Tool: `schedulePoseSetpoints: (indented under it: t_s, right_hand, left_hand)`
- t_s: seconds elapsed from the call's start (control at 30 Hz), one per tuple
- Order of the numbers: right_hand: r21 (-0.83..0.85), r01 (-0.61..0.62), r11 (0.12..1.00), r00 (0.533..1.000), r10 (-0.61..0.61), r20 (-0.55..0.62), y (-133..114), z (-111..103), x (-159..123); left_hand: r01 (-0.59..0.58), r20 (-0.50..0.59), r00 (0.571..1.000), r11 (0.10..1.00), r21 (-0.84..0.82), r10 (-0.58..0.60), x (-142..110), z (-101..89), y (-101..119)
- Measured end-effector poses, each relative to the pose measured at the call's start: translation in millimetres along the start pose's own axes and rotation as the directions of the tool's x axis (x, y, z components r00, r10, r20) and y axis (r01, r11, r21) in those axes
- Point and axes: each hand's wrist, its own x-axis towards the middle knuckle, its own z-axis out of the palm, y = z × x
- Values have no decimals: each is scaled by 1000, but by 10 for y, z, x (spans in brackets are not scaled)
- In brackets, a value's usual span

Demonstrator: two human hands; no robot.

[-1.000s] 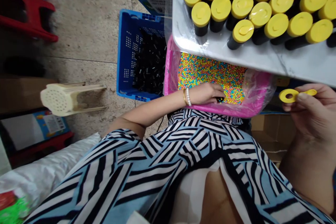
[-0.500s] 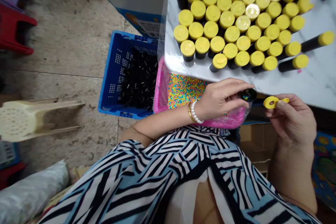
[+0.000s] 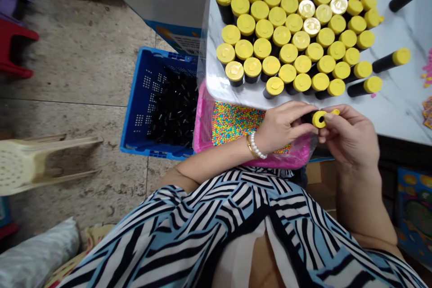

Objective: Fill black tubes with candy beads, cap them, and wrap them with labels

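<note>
Over by the counter (image 3: 394,31), the left hand (image 3: 274,128), a pearl bracelet (image 3: 257,146) at its wrist, grips a black tube (image 3: 307,118). The right hand (image 3: 354,137) pinches a yellow cap (image 3: 316,119) at the tube's end; I can't tell whether it's seated. Below sits a pink tub (image 3: 201,137) of colourful beads (image 3: 236,123), beside a blue crate (image 3: 133,117). Yellow-topped tubes (image 3: 281,36) crowd the counter, mostly upright.

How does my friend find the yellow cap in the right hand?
Find the white table crowded with yellow-topped black tubes. By its near edge, the right hand holds the yellow cap at a black tube in the left hand. Unlike the closed tops nearest it, this one shows a round hole.
</note>
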Motion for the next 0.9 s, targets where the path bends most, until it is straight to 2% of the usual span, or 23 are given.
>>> schedulePoseSetpoints:
  t_s: [0.2,0.33,0.43,0.5,0.57,0.63,0.67,0.7,0.73,0.8,0.83,0.9]
  right_hand:
    - [-40,16,999,996,-20,-85,61,134,-16]
    - [-42,104,994,989,-108,-98,25,99,-42]
    - [-2,193,981,976,-192,-105,-47,-36,-95]
    - [17,127,992,991,-127,-41,-78,-153,-162]
    - [-23,3,1000,999,-2,49,-48,-242,-231]
    - [-217,-58,975,986,89,138,80,-267,-266]
    - [-367,-18,930,978,93,188,187,-251,-264]
    - [-523,68,849,967,74,245,321,-219,-247]
    - [-654,177,735,950,45,307,476,-175,-220]
    - [-788,348,508,916,-6,400,814,-77,-144]
    - [-809,375,452,912,-24,409,975,-35,-105]
    - [-798,338,499,925,-22,379,1233,15,-39]
  left_hand:
    - [30,29,999,999,-37,-29,12,25,19]
    - [-7,15,1000,996,-91,8,-19,-6,45]
    - [-56,123,990,994,-92,67,-157,-121,-15]
    - [-92,289,951,993,-71,108,-307,-235,-146]
    - [-76,488,870,997,-1,67,-476,-352,-344]
    - [-17,651,756,992,124,-69,-627,-447,-565]
    - [7,697,704,983,183,-134,-685,-481,-665]
    - [21,722,668,974,225,-181,-726,-504,-752]
    - [31,733,648,968,248,-208,-751,-519,-820]
    - [46,733,643,966,253,-222,-756,-526,-900]
    - [52,733,643,968,245,-220,-746,-523,-914]
    - [64,734,640,968,243,-226,-719,-516,-905]
